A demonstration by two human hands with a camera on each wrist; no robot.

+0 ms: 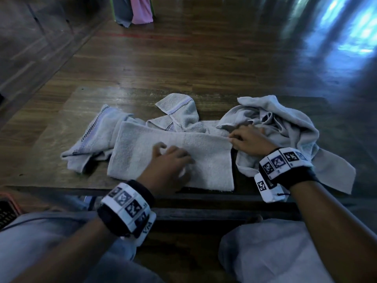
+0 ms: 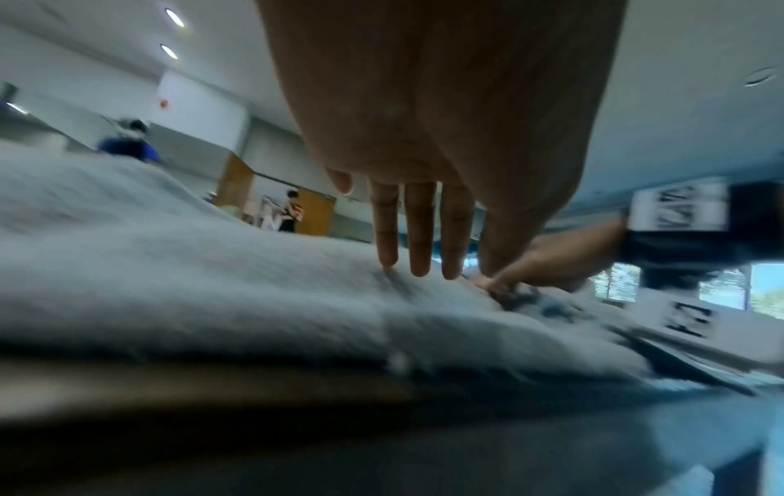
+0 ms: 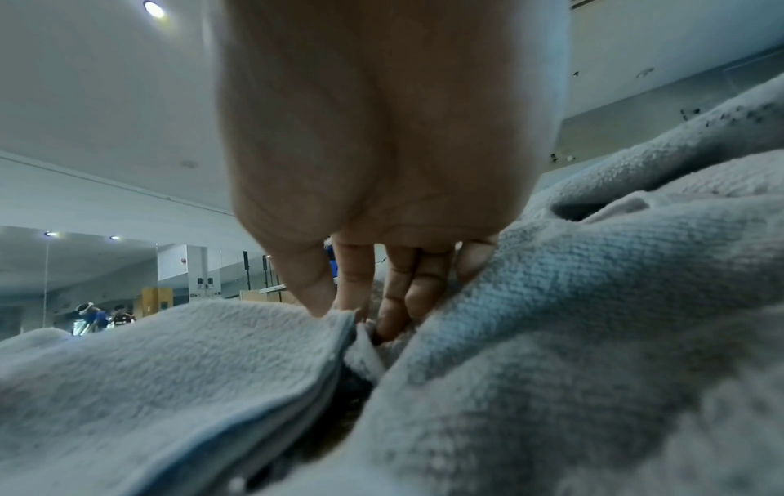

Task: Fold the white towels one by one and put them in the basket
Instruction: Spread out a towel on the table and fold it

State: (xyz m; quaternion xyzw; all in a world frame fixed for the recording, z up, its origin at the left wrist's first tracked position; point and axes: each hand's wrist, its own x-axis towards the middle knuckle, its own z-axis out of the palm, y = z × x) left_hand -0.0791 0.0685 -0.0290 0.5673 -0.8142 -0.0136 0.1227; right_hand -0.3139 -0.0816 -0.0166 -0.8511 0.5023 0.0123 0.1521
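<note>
Two hands are on one towel, and the half-folded towel (image 1: 173,152) lies flat on the low wooden table (image 1: 142,78), its near edge right along the table's front lip. The left hand (image 1: 169,166) sits on the cloth's middle; in the left wrist view its fingers (image 2: 420,231) are straight and close together, tips pressed into the terry, holding nothing. That looks like a pin and a smoothing press, keeping the layers from sliding. Over at the far right corner, the right hand (image 1: 251,141) does the fine work: the right wrist view shows its thumb (image 3: 310,285) on top of the stacked edges and the fingers tucked down beside them, so it is pinching that corner, probably squaring the layers up. Just beside that hand, touching the folded piece, sits a crumpled towel (image 1: 285,127), part of it hanging over the table's front edge. Behind and to the left lie more loose ones, a striped-border towel (image 1: 95,133) partly under the folded one, and another towel (image 1: 181,111) bunched up behind it. And the basket? An orange-rimmed mesh thing (image 1: 8,209) shows at the lower left, down by the person's knee; that may be it, though too little shows to be sure. My read: this towel is mid-fold, with another fold likely before it goes in, and the loose ones have yet to be folded. Watch that pinched corner, since terry layers slip easily.
</note>
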